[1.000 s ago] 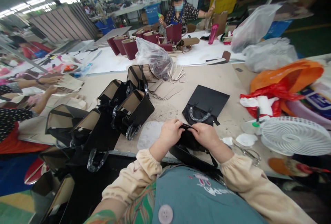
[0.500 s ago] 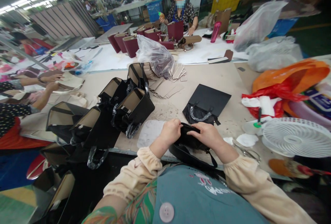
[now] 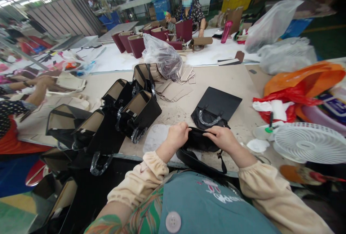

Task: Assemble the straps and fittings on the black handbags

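- Black bag (image 3: 193, 159), mouth parted, at the table's (image 3: 229, 77) near edge; left hand (image 3: 177, 135) and right hand (image 3: 223, 138) each pinch its rim.
- Judged partway: this bag in hand, open bags (image 3: 148, 109) formed at left, flat panel (image 3: 222, 100) ahead apparently unworked.
- Bare tabletop beyond panel; fan (image 3: 310, 143) crowds right.

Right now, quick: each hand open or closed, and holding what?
Left hand: closed, pinching the upper edge of a black bag.
Right hand: closed, pinching the same edge, apart from the left hand.
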Demonstrator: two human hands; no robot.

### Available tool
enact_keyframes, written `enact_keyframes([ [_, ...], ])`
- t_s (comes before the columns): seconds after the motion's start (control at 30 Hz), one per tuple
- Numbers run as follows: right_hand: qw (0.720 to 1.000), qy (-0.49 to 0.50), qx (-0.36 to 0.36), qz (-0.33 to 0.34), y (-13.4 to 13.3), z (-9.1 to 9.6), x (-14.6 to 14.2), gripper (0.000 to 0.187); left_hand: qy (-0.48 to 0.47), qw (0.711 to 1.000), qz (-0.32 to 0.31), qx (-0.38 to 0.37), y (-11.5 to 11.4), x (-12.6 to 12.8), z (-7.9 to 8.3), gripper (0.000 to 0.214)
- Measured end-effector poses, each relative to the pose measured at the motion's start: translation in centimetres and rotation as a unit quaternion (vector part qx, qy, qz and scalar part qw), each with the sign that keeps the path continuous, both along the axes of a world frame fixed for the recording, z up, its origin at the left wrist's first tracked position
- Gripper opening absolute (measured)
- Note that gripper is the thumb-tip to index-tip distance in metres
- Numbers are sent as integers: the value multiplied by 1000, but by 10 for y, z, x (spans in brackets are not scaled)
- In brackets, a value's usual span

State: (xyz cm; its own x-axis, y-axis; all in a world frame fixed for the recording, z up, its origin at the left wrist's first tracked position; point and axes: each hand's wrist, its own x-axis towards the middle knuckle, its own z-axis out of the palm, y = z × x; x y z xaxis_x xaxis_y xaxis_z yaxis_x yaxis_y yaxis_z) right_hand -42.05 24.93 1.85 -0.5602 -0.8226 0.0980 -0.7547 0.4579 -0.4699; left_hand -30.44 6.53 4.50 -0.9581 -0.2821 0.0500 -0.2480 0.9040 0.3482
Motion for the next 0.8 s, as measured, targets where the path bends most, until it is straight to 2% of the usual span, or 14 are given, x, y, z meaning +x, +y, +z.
enact_keyframes([
  [0.23, 1000, 5, 2, 0, -2, -1, -2, 27, 3, 1000, -3, 8, 1, 2, 1, 18],
  [0.33, 1000, -7, -16, 24, 1, -1, -5, 27, 5, 1000, -7, 3, -1, 2, 1, 18],
  [0.4, 998, -11, -49, 37, 9, -2, -9, 38, 9, 1000, -12, 0, -3, 2, 1, 18],
  [0.47, 996, -15, -79, 29, 21, -4, -14, 55, 11, 1000, -14, 1, -6, 3, 0, 17],
  [0.5, 996, -20, -86, 19, 28, -5, -16, 57, 10, 1000, -15, 3, -7, 3, 0, 17],
  [0.67, 993, -77, -91, -14, 53, -8, -12, 27, 8, 999, -31, 1, -10, 2, -2, 15],
  [0.8, 988, -87, -108, -69, 51, -8, 3, 26, 12, 999, -45, -2, -11, -3, -2, 15],
])
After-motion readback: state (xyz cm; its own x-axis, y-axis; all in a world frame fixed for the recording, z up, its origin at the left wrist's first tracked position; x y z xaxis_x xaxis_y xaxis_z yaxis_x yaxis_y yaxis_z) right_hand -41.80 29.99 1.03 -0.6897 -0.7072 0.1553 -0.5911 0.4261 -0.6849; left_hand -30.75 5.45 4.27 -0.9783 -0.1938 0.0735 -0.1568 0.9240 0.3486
